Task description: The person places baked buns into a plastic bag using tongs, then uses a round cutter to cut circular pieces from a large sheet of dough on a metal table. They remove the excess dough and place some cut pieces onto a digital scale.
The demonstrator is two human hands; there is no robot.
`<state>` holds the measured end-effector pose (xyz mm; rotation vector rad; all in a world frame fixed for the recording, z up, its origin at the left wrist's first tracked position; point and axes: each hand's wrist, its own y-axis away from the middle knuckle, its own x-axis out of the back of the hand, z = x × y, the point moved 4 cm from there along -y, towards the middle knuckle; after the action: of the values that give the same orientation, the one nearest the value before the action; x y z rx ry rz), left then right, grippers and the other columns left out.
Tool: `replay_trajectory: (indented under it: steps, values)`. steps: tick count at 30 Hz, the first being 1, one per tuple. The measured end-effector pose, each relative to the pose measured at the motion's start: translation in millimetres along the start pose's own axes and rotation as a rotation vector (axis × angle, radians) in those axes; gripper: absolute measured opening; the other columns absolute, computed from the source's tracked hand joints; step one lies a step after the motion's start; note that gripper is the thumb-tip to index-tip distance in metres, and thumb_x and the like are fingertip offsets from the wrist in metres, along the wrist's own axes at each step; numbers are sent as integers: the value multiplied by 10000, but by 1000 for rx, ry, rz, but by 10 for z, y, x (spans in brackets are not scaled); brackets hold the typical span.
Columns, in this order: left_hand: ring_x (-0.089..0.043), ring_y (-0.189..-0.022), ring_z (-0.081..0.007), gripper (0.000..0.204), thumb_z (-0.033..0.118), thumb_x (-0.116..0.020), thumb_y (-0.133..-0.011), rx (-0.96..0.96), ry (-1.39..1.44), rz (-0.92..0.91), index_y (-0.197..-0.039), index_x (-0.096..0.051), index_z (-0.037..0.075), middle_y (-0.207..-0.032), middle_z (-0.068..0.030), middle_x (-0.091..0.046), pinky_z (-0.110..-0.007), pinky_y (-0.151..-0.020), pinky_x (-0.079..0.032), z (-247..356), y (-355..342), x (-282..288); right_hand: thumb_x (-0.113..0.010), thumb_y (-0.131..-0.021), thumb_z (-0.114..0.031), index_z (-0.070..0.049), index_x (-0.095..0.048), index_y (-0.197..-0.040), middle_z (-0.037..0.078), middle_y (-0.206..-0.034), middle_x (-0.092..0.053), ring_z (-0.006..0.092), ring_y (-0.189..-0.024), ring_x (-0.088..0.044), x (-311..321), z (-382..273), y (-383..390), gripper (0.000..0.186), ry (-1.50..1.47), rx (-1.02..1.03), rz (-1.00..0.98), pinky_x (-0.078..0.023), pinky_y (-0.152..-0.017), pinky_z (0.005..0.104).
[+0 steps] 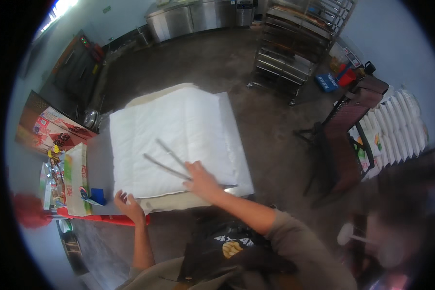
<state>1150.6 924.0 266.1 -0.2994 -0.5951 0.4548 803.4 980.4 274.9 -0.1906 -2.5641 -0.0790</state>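
A thick white quilted pad (174, 121) lies over the table, with a cream cloth (174, 203) showing under its near edge. My right hand (201, 182) is closed around a pair of long metal tongs (166, 166). The two tong arms spread apart over the pad and point to the far left; a short end shows on the other side of my hand. At the pad's near left corner, my left hand (129, 205) has its fingers apart and bent, with nothing in them. Whether it touches the pad's edge I cannot tell.
Left of the pad, an opened carton (76, 179) and a small blue box (97, 196) rest on the grey tabletop (100, 159). A wheeled tray rack (285, 63) stands at the back right. A dark reclining chair (343, 130) and stacked white sacks (396, 125) are at right.
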Motion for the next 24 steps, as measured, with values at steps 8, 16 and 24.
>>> replay_trajectory:
  steps: [8, 16, 24]
  values:
    - [-460, -1361, -394, 517, 114, -690, -908, -84, -341, -150, -1377, -538, -41, -1404, -221, -517, -478, -1173, -345, 977, 999, -1071, -683, -924, -269, -88, -592, -1384, 169, -1389, -563, 417, -1218, -618, 1777, 1886, 1231, 503, 105, -183, -230, -541, -990, 482]
    - [-458, -1367, -402, 480, 39, -673, -861, -113, -304, 43, -1323, -570, -41, -1428, -232, -517, -489, -1181, -339, 1966, 1104, -2225, -712, -940, -302, -45, -715, -1171, 141, -1116, -690, 352, -1113, -662, 3320, 4288, 854, 345, -105, -363, -95, -544, -971, 448]
    - [-632, -1173, -363, 335, 72, -696, -824, -140, 92, -431, -1154, -667, 18, -1234, -175, -675, -442, -1065, -475, 3386, 413, -5307, -704, -871, -358, -79, -741, -922, 127, -987, -733, 359, -998, -699, 4741, 6741, 1344, 287, 1040, -458, -665, -568, -862, 503]
